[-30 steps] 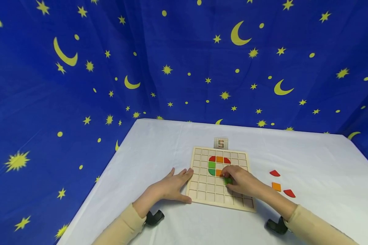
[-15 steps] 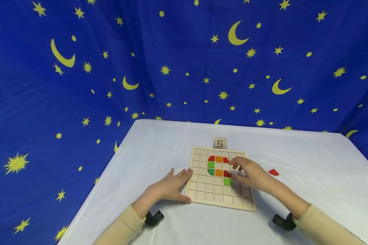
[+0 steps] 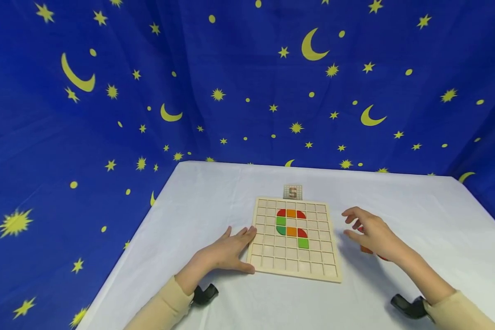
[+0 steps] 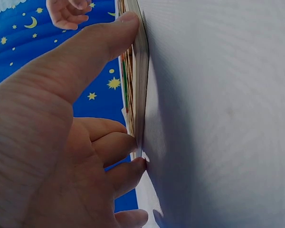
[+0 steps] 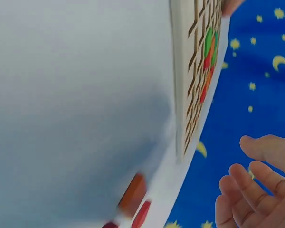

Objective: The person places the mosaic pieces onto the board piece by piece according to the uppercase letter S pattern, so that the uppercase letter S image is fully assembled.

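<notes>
A wooden grid board [image 3: 294, 275] lies on the table, with red, orange and green tiles forming a curved shape in its cells. At the lower end of that shape is a light green square tile [image 3: 303, 243]. My left hand [image 3: 227, 253] rests against the board's left edge, fingers spread; in the left wrist view its thumb [image 4: 126, 26] touches the board's side. My right hand [image 3: 373, 233] is in the air right of the board, fingers loosely bent and holding nothing. Beneath it, partly hidden, are an orange square tile [image 5: 133, 195] and a red tile [image 5: 141, 216].
Just beyond the board's far edge lies a small card [image 3: 293, 192] printed with an S-shaped pattern on a grid. A white cloth [image 3: 214, 197] covers the table. Behind it hangs a blue curtain [image 3: 231, 55] with yellow stars and moons.
My right hand has let go of the light green tile in a board cell and moved right, over the loose tiles. My left hand has kept its place at the board's edge.
</notes>
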A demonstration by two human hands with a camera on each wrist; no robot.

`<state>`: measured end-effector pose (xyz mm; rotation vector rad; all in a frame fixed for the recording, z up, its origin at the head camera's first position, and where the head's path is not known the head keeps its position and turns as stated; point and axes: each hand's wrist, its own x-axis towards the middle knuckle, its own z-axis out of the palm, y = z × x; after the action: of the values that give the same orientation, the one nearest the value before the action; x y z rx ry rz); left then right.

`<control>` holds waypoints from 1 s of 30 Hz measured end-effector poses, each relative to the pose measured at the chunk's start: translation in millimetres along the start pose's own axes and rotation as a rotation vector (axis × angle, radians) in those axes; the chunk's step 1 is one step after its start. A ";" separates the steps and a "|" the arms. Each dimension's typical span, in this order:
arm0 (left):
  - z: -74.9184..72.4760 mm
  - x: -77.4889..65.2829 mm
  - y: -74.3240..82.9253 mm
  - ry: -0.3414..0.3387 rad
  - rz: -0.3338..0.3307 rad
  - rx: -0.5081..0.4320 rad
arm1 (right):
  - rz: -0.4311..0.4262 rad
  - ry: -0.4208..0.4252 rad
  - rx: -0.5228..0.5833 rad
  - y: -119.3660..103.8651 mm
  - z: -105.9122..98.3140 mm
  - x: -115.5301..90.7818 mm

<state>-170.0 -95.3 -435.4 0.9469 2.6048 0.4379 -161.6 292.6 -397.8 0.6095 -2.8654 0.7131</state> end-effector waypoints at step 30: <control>1.0 -1.2 -0.5 0.007 0.005 0.000 | 0.254 -0.103 -0.003 63.0 5.7 -9.1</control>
<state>-169.1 -96.2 -436.2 0.9543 2.6091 0.4428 -179.4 343.9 -431.4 0.2912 -3.0743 0.7301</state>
